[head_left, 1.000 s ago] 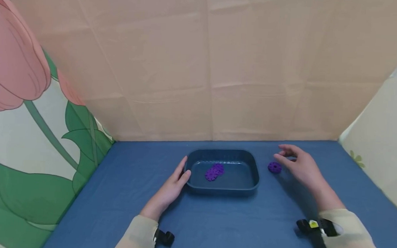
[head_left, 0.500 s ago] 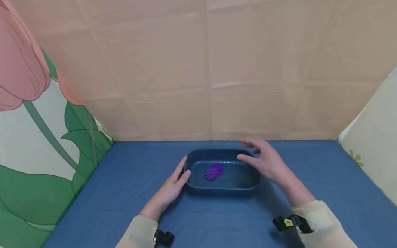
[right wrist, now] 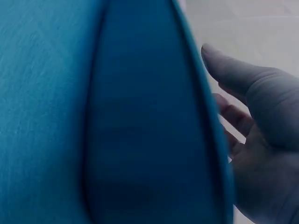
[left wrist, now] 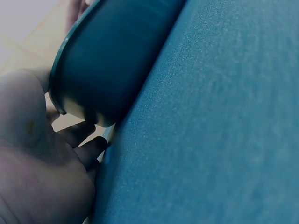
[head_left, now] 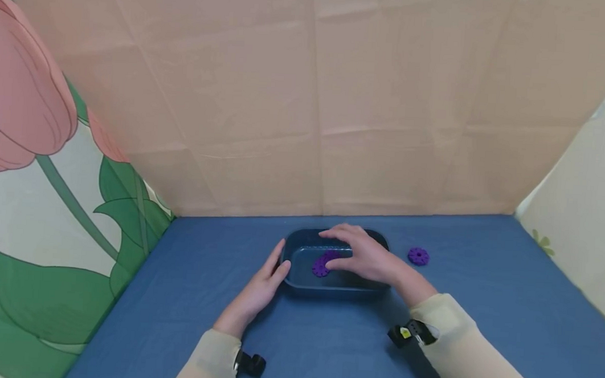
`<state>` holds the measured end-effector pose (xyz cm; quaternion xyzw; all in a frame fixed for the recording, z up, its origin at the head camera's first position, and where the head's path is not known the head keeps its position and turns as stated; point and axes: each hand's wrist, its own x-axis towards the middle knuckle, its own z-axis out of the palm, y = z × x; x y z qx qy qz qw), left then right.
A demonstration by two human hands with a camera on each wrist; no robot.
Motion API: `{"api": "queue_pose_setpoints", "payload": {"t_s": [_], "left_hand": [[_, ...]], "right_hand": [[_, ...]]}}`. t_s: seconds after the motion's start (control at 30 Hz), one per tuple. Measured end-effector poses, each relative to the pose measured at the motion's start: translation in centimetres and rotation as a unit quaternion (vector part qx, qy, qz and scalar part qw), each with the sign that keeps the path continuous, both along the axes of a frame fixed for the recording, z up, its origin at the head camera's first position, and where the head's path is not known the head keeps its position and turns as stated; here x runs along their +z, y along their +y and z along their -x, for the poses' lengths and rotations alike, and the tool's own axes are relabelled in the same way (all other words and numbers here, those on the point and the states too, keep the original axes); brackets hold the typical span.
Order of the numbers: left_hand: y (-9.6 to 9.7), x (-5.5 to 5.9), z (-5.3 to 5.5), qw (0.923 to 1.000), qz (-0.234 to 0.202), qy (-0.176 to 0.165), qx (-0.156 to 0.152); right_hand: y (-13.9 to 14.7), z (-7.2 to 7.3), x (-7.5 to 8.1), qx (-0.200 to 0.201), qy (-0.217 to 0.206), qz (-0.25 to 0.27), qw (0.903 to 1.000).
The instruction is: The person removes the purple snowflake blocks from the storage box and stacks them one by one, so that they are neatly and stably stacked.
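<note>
Dark blue tray (head_left: 338, 292), left hand (head_left: 260, 285) spread against its left end, right hand (head_left: 369, 259) spread above purple discs (head_left: 320, 268) inside

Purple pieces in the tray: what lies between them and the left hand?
The wall of the tray, then its bare floor; the head view shows this.

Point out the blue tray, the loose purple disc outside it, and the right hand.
Blue tray (head_left: 328, 292): head view, on its near wall.
Purple disc outside the tray (head_left: 419, 256): head view, middle of its face.
Right hand (head_left: 364, 256): head view, back of the hand.
</note>
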<state>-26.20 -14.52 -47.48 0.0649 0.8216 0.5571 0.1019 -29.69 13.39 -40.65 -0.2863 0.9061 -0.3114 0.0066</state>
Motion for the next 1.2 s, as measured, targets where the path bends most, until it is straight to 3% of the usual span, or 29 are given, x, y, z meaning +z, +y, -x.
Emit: {"api": "queue_pose_setpoints", "payload": {"t_s": [0.17, 0.63, 1.2], "left_hand": [[0.0, -0.1, 0.0, 1.0000, 0.000, -0.002, 0.004], [0.0, -0.1, 0.0, 1.0000, 0.001, -0.004, 0.009], [-0.2, -0.2, 0.1, 0.9999, 0.000, 0.011, -0.006]], "right_hand": [[-0.6, 0.7, -1.1, 0.017, -0.022, -0.015, 0.9995], [-1.8, 2.5, -3.6, 0.014, -0.018, -0.035, 0.9991], [-2.3, 2.6, -4.1, 0.033, -0.012, -0.099, 0.9944]]}}
